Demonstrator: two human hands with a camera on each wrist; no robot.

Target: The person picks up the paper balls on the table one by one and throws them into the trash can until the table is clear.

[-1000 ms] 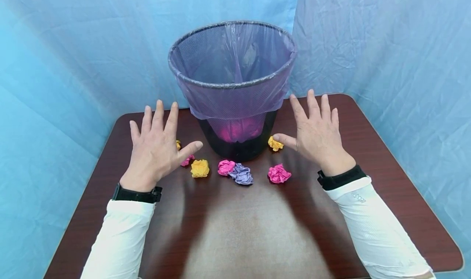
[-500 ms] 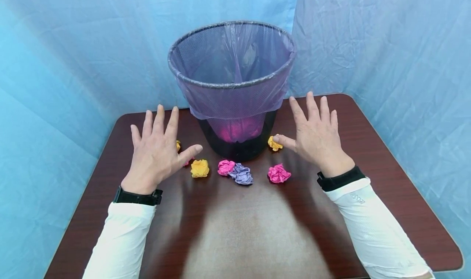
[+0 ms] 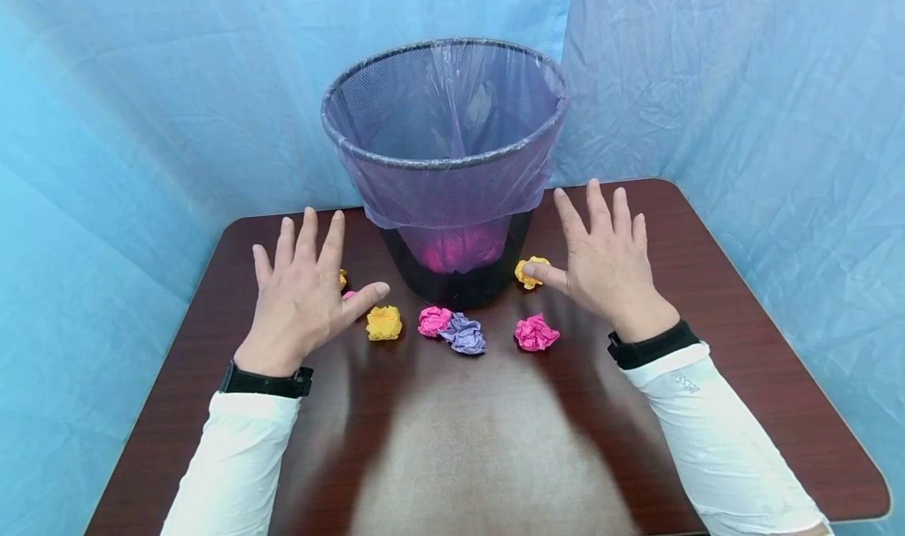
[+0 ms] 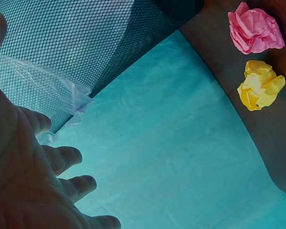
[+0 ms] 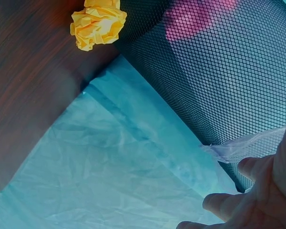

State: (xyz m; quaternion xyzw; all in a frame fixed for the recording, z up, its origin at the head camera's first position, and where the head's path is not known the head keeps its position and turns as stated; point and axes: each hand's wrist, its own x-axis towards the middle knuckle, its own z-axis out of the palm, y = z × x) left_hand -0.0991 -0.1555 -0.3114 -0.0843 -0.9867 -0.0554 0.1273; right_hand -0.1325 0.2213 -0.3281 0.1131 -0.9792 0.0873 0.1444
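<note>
Black mesh is forming a round wastebasket (image 3: pixel 456 288), which is tapering downward and standing upright toward the far edge of the dark brown desk (image 3: pixel 459 442); its long axis is running vertically and its wide mouth is facing up. Translucent purple plastic liner (image 3: pixel 452 194) is draping over its rim. On either side, apart from the basket, the left hand (image 3: pixel 300 300) and the right hand (image 3: pixel 611 273) are hovering released, straight fingers spreading and pointing forward, thumbs reaching inward. Seven crumpled paper balls are lying around the base: three yellow, three pink, one purple. Beyond the left thumb, a yellow ball (image 4: pixel 257 83) and a pink ball (image 4: pixel 256 28) are sitting partly hidden in the head view. Nearer, another yellow ball (image 3: pixel 384 324) is resting left of a second pink ball (image 3: pixel 434 321), which is seemingly touching the purple ball (image 3: pixel 463 334). Rightward, a third pink ball (image 3: pixel 536 333) is lying nearer the person than the last yellow ball (image 3: pixel 526 279). Pink shapes (image 5: pixel 187 20) are showing through the mesh, their number staying unclear.
</note>
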